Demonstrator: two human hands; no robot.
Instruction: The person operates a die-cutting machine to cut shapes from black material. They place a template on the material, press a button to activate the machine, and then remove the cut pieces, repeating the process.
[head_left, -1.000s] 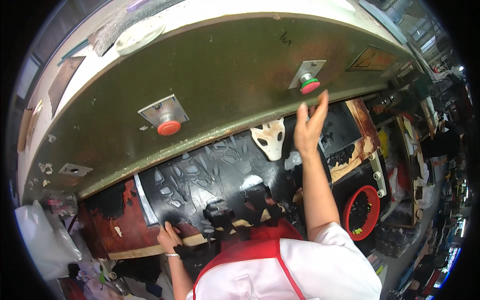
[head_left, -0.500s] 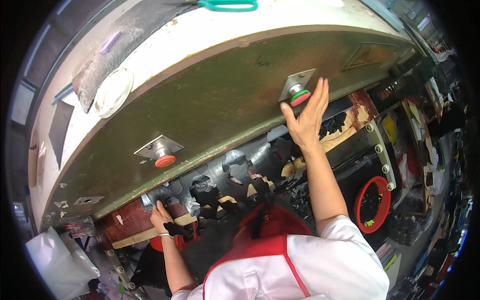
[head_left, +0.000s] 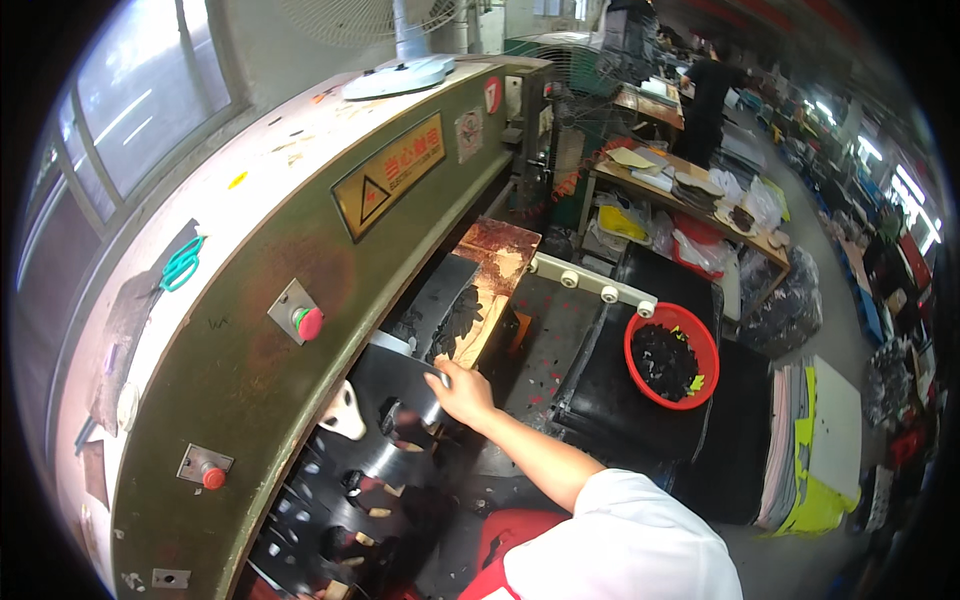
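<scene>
My right hand point(head_left: 463, 393) is closed on the edge of a shiny black sheet point(head_left: 385, 375), thumb and fingers pinching its right end. Shaped holes run through the sheet, with pale wood showing in several of them. A cream-coloured shaped piece point(head_left: 343, 412) lies on the sheet by the machine's face. Past my hand are black scraps point(head_left: 461, 322) on a worn wooden board point(head_left: 496, 250). My left hand is out of view.
The green machine beam point(head_left: 240, 400) runs along the left, with a green-and-red button point(head_left: 309, 322) and a red button point(head_left: 213, 477). On the right stand a red basin point(head_left: 715, 370) of black scraps and a sheet stack point(head_left: 815, 440). A person point(head_left: 712, 100) stands at the back.
The view has swung to the right. My right hand has left the space beside the green-and-red button and gripped the sheet's edge. My left hand has dropped out of view.
</scene>
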